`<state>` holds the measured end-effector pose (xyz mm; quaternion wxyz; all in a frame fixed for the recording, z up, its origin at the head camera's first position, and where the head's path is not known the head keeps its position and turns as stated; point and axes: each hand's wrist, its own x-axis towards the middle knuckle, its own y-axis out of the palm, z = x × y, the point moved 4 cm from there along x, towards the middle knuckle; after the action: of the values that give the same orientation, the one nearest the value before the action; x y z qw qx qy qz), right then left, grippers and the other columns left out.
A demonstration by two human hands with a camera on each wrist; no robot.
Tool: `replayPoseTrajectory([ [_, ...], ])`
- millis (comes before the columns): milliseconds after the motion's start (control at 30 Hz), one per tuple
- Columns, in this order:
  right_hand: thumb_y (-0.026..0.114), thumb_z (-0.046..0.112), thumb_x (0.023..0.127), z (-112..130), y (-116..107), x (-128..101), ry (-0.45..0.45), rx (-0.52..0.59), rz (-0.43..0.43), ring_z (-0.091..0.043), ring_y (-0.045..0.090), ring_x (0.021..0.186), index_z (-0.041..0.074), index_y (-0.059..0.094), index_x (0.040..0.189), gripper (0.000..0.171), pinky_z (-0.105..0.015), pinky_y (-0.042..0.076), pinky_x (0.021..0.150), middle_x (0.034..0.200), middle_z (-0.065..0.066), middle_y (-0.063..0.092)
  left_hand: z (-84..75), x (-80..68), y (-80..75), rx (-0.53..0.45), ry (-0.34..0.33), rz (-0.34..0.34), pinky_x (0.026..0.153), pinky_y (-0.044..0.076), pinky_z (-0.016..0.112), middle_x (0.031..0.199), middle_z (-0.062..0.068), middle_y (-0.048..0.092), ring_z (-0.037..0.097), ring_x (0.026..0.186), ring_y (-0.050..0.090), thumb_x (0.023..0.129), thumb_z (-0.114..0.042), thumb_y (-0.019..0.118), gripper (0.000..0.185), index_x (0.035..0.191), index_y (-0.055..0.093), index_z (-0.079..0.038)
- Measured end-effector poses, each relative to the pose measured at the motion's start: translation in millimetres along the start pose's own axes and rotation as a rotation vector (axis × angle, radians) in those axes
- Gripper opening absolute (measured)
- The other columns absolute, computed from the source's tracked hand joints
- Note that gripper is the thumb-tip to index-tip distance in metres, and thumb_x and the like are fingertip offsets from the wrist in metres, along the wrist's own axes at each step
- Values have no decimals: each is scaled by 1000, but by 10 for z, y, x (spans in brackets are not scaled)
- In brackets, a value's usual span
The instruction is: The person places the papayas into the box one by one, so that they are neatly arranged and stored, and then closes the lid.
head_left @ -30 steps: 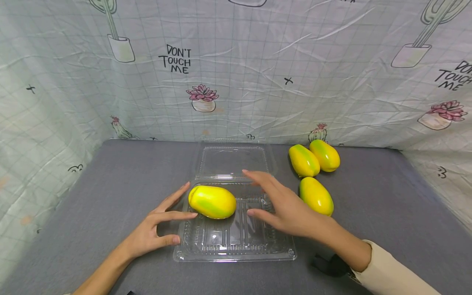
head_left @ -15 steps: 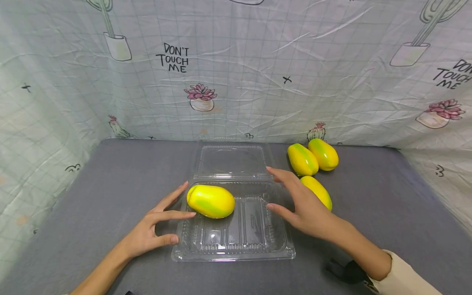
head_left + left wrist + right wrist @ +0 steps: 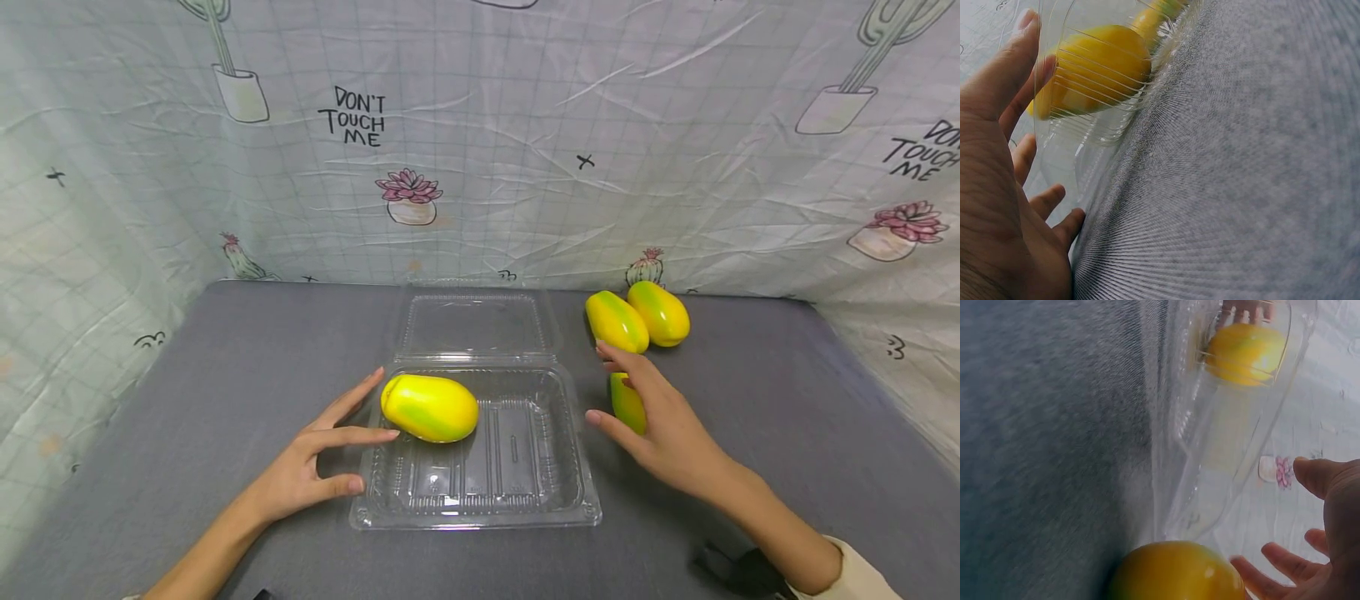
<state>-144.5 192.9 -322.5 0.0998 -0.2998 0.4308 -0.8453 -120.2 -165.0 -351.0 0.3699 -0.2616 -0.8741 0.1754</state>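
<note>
**A:** Starting with the head view, what are the hands doing?

**B:** The left hand (image 3: 311,471) lies on the grey fabric worktop (image 3: 225,375) with its fingers spread and relaxed, gripping nothing; its fingertips rest against the left rim of the clear plastic clamshell tray (image 3: 480,492), probably to steady it. A yellow-green oval mango (image 3: 430,407) lies inside the tray at its far left corner, just beside those fingertips. The right hand (image 3: 663,425) is spread over a second yellow-green mango (image 3: 624,402) lying on the worktop just right of the tray. Its fingers arch over the fruit and look not yet closed round it.

**A:** Anything around them?

**B:** The hinged lid (image 3: 472,325) lies flat on the far side of the tray. Two more mangoes (image 3: 617,323) (image 3: 660,312) touch each other at the far right, by the printed cactus cloth (image 3: 480,150). Nothing lies between the right hand and its fruit.

**A:** And the left wrist view?

**B:** The left hand (image 3: 1004,187) is relaxed beside the ribbed tray wall (image 3: 1085,125), with the mango (image 3: 1094,72) showing through the plastic.

**A:** The right wrist view?

**B:** The right hand (image 3: 1316,537) is open with its fingers straight, hovering just beside the second mango (image 3: 1175,572), which sits close against the tray's outer wall (image 3: 1210,456).
</note>
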Motion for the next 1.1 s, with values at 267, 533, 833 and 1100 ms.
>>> replayPoseTrajectory([
  [267, 74, 15, 73, -81, -121, -73, -10, -57, -72, -20, 42, 111, 15, 32, 137, 76, -39, 36, 88, 132, -1, 40, 5, -8, 4, -12, 12, 0, 105, 14, 29, 139, 33, 16, 48, 126, 13, 78, -23, 67, 42, 115, 59, -4],
  [533, 74, 10, 70, -264, -253, -188, 65, -110, -141, -28, 35, 116, 12, 33, 137, 78, -47, 31, 88, 132, -8, 39, 11, -8, 5, -7, 4, 0, 105, 14, 28, 139, 32, 17, 47, 126, 14, 78, -22, 68, 43, 116, 59, -5],
  [833, 70, 19, 78, -409, -278, -333, 190, -73, -90, -30, 44, 106, 16, 29, 139, 73, -48, 39, 80, 130, -11, 38, 14, -5, 4, -12, 0, 8, 105, 14, 28, 139, 32, 16, 47, 127, 13, 76, -19, 69, 44, 116, 59, -5],
  [1100, 62, 29, 84, -540, -277, -435, 324, -23, -8, -31, 51, 102, 25, 22, 141, 70, -50, 46, 73, 133, -11, 37, 9, -5, 16, -21, 6, 7, 105, 15, 29, 139, 32, 16, 48, 126, 13, 78, -22, 68, 43, 116, 59, -4],
])
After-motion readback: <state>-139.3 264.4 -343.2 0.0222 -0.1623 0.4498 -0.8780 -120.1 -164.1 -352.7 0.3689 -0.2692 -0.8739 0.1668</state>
